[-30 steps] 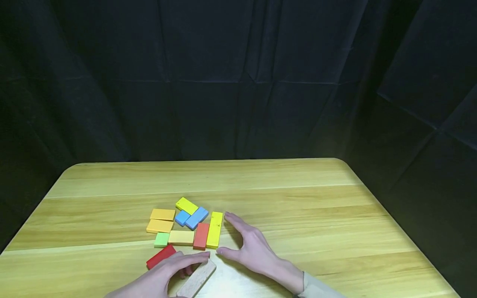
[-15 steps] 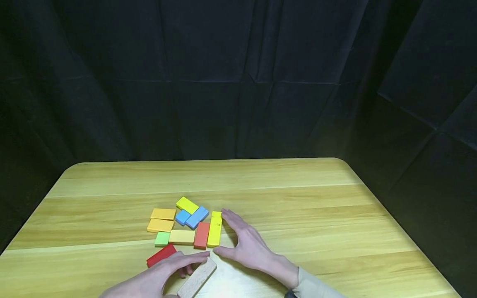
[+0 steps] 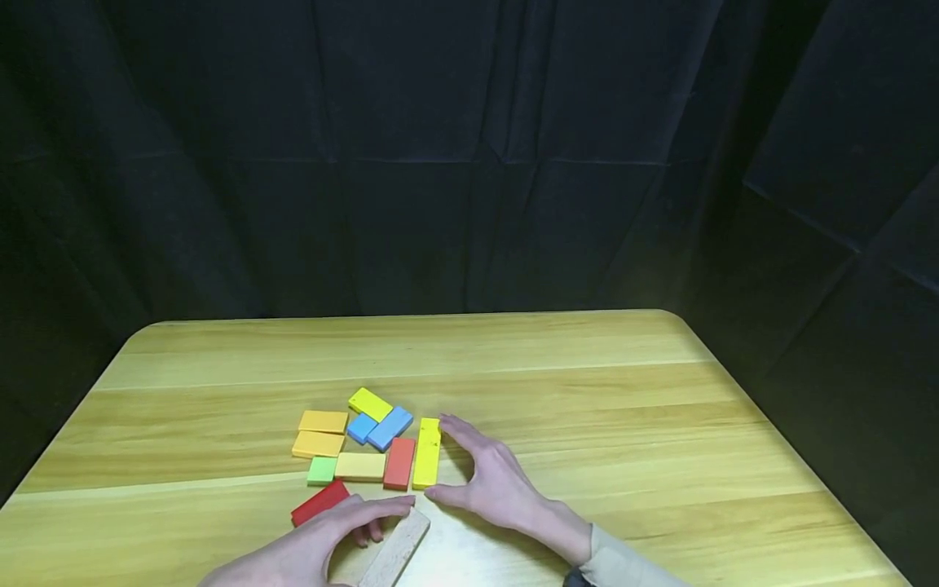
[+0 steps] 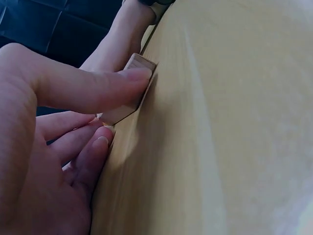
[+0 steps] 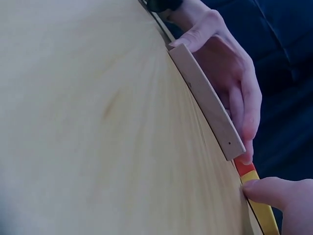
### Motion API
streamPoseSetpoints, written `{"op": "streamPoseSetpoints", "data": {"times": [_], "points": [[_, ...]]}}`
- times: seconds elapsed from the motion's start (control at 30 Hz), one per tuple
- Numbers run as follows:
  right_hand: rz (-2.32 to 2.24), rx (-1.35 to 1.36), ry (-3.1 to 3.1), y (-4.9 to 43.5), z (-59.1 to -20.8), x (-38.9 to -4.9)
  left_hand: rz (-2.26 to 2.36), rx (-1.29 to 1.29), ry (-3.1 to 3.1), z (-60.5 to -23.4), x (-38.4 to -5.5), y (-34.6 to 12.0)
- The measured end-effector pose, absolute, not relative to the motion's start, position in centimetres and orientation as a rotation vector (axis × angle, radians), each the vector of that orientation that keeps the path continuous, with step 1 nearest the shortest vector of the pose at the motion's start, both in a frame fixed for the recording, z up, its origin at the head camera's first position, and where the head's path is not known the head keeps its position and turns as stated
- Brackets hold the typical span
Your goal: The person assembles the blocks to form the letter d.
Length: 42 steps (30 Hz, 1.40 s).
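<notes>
The left hand (image 3: pixel 311 545) and right hand (image 3: pixel 499 489) are bare. At the bottom of the head view, right of centre, shows a pale beige sleeve (image 3: pixel 631 561) beside a dark wrist piece (image 3: pixel 577 578); a rounded black band (image 5: pixel 164 4) tops the right-wrist view.

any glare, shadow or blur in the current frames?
Head: washed-out glare on the table beside the wooden block; left wrist: soft shadow by the block, pale bright patch lower right; right wrist: dark lower-left corner, fine detail soft.
</notes>
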State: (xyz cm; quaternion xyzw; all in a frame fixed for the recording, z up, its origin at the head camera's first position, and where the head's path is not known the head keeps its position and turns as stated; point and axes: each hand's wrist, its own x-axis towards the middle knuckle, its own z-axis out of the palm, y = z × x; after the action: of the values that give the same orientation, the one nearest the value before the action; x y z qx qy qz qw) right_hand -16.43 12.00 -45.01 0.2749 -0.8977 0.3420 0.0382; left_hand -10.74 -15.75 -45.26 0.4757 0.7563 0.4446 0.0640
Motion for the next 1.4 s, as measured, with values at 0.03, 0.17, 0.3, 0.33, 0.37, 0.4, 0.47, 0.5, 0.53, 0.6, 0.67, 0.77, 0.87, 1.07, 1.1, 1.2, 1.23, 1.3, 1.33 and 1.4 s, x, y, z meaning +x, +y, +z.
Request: {"op": "streamPoseSetpoints", "data": {"times": [0.03, 0.17, 0.3, 0.33, 0.37, 0.4, 0.47, 0.5, 0.53, 0.6, 0.67, 0.77, 0.87, 1.07, 1.1, 1.2, 1.23, 1.3, 1.33, 1.4], "points": [[1.058, 0.835, -2.758, 12.1, -44.9, -16.4, 1.336, 1.495, 2.285, -45.3, -10.9, -15.6], [1.081, 0.822, -2.77, 12.4, -44.7, -16.3, 1.344, 1.517, 2.28, -45.4, -11.0, -15.6], [1.094, 0.812, -2.773, 12.8, -44.6, -16.2, 1.347, 1.392, 2.295, -45.2, -10.7, -15.6], [1.098, 0.809, -2.774, 12.9, -44.6, -16.2, 1.354, 1.355, 2.293, -45.1, -10.7, -15.6], [1.101, 0.808, -2.773, 12.9, -44.6, -16.2, 1.358, 1.328, 2.298, -45.0, -10.6, -15.6], [1.105, 0.807, -2.772, 13.0, -44.6, -16.1, 1.373, 1.294, 2.292, -45.0, -10.5, -15.6], [1.114, 0.803, -2.77, 13.2, -44.6, -16.0, 1.405, 1.249, 2.28, -44.9, -10.3, -15.5], [1.12, 0.804, -2.768, 13.3, -44.6, -16.0, 1.414, 1.257, 2.288, -44.9, -10.3, -15.4], [1.125, 0.804, -2.765, 13.4, -44.6, -16.0, 1.43, 1.266, 2.288, -44.9, -10.2, -15.4], [1.14, 0.801, -2.764, 13.6, -44.5, -15.9, 1.454, 1.294, 2.302, -45.0, -10.1, -15.2], [1.159, 0.799, -2.759, 13.8, -44.5, -15.9, 1.467, 1.341, 2.338, -45.1, -10.1, -15.0], [1.186, 0.782, -2.76, 14.1, -44.3, -15.8, 1.476, 1.427, 2.38, -45.5, -10.2, -14.6], [1.206, 0.761, -2.76, 14.5, -44.2, -15.7, 1.446, 1.425, 2.433, -45.6, -10.0, -14.3], [1.227, 0.725, -2.761, 15.5, -44.2, -15.6, 1.346, 1.293, 2.515, -44.8, -9.1, -13.6], [1.228, 0.719, -2.764, 15.7, -44.2, -15.6, 1.337, 1.274, 2.521, -44.8, -9.0, -13.5], [1.231, 0.714, -2.765, 16.2, -44.0, -15.5, 1.304, 1.231, 2.555, -44.7, -8.8, -13.1], [1.229, 0.714, -2.764, 16.3, -44.0, -15.5, 1.299, 1.227, 2.564, -44.7, -8.8, -13.0], [1.221, 0.716, -2.757, 16.6, -43.9, -15.4, 1.292, 1.239, 2.58, -44.7, -8.7, -12.8], [1.221, 0.719, -2.75, 16.8, -43.9, -15.3, 1.288, 1.249, 2.591, -44.8, -8.7, -12.6], [1.216, 0.722, -2.741, 17.0, -43.7, -15.2, 1.292, 1.283, 2.605, -44.9, -8.7, -12.4]]}}
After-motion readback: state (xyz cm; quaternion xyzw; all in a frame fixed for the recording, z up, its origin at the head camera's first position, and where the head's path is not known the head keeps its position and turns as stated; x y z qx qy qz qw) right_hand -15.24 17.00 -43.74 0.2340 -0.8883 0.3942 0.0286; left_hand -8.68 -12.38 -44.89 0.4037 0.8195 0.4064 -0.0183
